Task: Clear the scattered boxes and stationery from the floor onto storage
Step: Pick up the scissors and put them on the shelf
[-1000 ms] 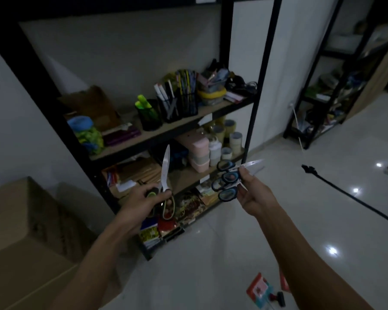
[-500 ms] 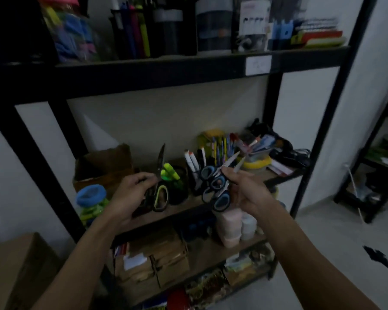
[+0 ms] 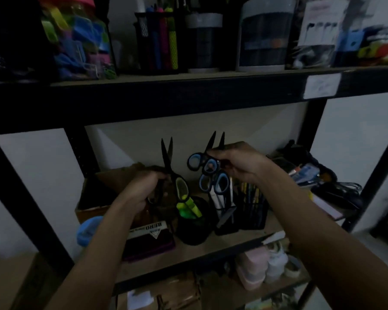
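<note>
While both arms reach into the black shelf unit (image 3: 188, 95), each hand holds scissors at middle-shelf height, blades pointing up.

Left hand (image 3: 141, 189): fingers curled round the handle end of the green-handled scissors (image 3: 177, 182). Blades slightly parted, tips against the pale back wall. One green-lined handle loop shows below the fingers, just above the round black cup (image 3: 194, 224). That cup holds yellow-green highlighters (image 3: 187, 208); the loop overlaps their tops in this view, contact can't be confirmed.

Right hand (image 3: 238, 162): fingers and thumb pinch a bunch of blue-handled scissors (image 3: 207, 170) near the pivots. Two blade tips stick up above the knuckles, blue-lined loops hang down to the left. Looks like two pairs, exact count unclear. The bunch sits above the mesh pen holders (image 3: 244, 211), not touching them as far as I can see.

Same shelf:
- brown cardboard box (image 3: 94, 198) behind the left hand
- dark purple pouch (image 3: 150, 242) with a white label at the front edge
- blue-capped item (image 3: 87, 229) at far left, partly hidden by the forearm
- dark cables and clutter (image 3: 327, 182) at right, too dim to identify

Upper shelf: clear jar of coloured clips (image 3: 81, 45), mesh cup of markers (image 3: 159, 41), several dark containers, a white label (image 3: 321, 85) on the front beam.

Lower shelf: pink and white stacked tubs (image 3: 262, 267), brown packages further left. Another cardboard box (image 3: 9, 285) stands bottom left, beside the unit.

Lighting is poor, fine detail is lost.
</note>
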Motion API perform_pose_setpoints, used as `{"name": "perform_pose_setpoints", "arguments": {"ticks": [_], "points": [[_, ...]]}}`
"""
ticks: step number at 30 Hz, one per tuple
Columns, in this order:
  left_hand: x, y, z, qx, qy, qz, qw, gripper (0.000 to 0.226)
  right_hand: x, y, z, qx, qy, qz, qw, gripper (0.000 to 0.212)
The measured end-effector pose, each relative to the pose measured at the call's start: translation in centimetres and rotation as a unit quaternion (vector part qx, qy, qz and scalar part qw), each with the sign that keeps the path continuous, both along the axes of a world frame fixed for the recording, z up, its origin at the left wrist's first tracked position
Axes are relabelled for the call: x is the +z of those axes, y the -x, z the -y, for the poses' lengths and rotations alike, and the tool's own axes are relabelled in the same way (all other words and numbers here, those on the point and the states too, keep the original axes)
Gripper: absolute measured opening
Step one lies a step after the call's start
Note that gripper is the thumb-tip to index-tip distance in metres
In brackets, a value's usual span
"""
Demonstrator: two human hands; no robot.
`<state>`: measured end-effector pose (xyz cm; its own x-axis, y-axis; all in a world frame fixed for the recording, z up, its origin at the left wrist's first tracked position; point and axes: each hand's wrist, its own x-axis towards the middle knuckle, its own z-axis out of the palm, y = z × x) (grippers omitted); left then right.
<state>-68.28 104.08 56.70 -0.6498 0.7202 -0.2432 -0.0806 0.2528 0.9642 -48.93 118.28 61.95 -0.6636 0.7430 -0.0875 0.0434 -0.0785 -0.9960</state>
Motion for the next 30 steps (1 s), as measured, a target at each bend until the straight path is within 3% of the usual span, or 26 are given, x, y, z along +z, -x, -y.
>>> {"name": "perform_pose_setpoints", "arguments": {"ticks": [3, 8, 12, 16, 20, 24, 30], "points": [[-0.1, 1.0, -1.2, 0.007, -0.023, 0.045, 0.999, 0.023, 0.6, 2.7, -0.6, 0.016, -0.030, 0.032, 0.999, 0.028], [1.3, 2.1, -2.7, 0.017, -0.063, 0.045, 0.997, 0.018, 1.8, 6.3, -2.8, 0.034, -0.126, 0.098, 0.987, 0.019], [1.8, 3.9, -4.1, 0.029, -0.003, -0.102, 0.994, 0.024, 1.5, 8.2, -5.3, 0.043, -0.143, 0.115, 0.982, 0.027], [1.7, 4.6, -5.5, -0.031, 0.055, -0.211, 0.975, 0.031, 0.8, 9.8, -7.0, 0.059, -0.161, 0.154, 0.973, 0.032], [0.6, 4.7, -7.2, -0.050, 0.107, -0.260, 0.958, 0.013, -0.4, 10.3, -8.2, 0.068, -0.176, 0.178, 0.966, 0.032], [-0.7, 4.5, -8.4, -0.030, 0.163, -0.320, 0.933, 0.040, -1.8, 10.5, -9.2, 0.081, -0.178, 0.200, 0.960, 0.033], [-3.3, 4.1, -10.1, -0.046, 0.248, -0.402, 0.880, 0.054, -3.7, 11.9, -9.6, 0.097, -0.183, 0.234, 0.950, 0.038]]}}
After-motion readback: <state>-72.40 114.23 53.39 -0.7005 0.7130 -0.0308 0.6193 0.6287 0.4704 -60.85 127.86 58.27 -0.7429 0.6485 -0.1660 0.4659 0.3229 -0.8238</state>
